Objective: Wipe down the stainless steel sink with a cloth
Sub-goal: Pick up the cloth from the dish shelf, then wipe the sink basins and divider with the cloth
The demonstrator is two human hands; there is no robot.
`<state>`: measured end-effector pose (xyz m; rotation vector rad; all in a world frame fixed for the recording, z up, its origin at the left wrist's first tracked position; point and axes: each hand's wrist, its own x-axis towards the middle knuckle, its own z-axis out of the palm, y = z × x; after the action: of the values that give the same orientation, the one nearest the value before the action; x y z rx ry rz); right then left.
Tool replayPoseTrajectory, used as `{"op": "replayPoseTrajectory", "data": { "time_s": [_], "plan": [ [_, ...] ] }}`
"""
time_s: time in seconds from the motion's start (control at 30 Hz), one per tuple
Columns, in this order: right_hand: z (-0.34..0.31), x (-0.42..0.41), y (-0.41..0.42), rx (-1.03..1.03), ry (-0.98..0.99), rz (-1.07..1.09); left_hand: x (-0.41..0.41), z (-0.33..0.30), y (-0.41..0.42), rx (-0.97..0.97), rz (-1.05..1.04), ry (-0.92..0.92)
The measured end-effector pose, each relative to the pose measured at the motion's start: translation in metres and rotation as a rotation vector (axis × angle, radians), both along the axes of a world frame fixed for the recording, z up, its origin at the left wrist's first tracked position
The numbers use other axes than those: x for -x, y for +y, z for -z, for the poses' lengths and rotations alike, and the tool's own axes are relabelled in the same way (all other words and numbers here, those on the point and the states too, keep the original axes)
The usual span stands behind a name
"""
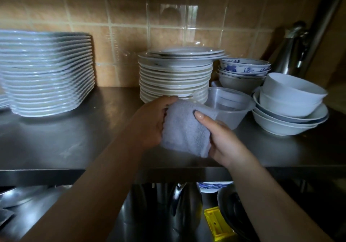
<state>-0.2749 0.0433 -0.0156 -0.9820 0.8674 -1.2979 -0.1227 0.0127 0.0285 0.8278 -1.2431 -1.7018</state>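
Note:
A folded pale grey cloth (pixel 184 129) is held up between both hands above a steel shelf (pixel 74 129). My left hand (pixel 149 122) grips its left edge, fingers curled over the top. My right hand (pixel 222 140) grips its right side, thumb pressed on the front. Below the shelf's front edge lies the dim stainless steel sink (pixel 119 221), with a curved chrome tap (pixel 177 195) rising in it. Both forearms reach up from the bottom of the view and hide part of the sink.
On the shelf stand a tall stack of square white plates (pixel 46 77), a stack of round plates (pixel 176 75), a clear plastic tub (pixel 230 105), blue-patterned bowls (pixel 243 69) and white bowls (pixel 288 107). A yellow object (pixel 215 223) and dark pan (pixel 232 210) sit in the sink.

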Motion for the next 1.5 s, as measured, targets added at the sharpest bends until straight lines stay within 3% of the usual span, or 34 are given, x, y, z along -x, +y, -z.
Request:
{"op": "replayPoseTrajectory", "data": {
  "time_s": [0.13,0.3,0.43,0.57,0.73,0.87,1.03,1.23,1.5],
  "plan": [
    [0.009,0.006,0.030,-0.021,-0.144,0.225,0.028,0.004,0.013,0.160,-0.020,-0.021],
    [0.019,0.025,0.103,0.132,-0.441,0.493,0.070,0.024,0.037,0.578,-0.021,-0.101],
    [0.040,0.026,0.184,0.133,-0.592,0.857,0.100,0.056,0.082,0.815,0.253,-0.128],
    [0.072,0.003,0.270,0.070,-0.624,1.162,0.116,0.093,0.144,1.269,0.348,-0.177],
    [0.101,-0.027,0.366,0.069,-0.674,1.453,0.126,0.123,0.222,1.472,0.638,-0.122],
    [0.123,-0.049,0.428,0.194,-0.670,1.606,0.132,0.145,0.271,1.571,0.795,-0.080],
    [0.150,-0.055,0.494,0.121,-0.803,1.723,0.151,0.176,0.318,1.623,0.902,-0.141],
    [0.174,-0.022,0.563,-0.001,-1.018,1.657,0.188,0.204,0.364,1.545,0.911,-0.276],
    [0.193,0.065,0.586,-0.142,-1.052,1.612,0.228,0.218,0.385,1.432,0.816,-0.477]
  ]
}}
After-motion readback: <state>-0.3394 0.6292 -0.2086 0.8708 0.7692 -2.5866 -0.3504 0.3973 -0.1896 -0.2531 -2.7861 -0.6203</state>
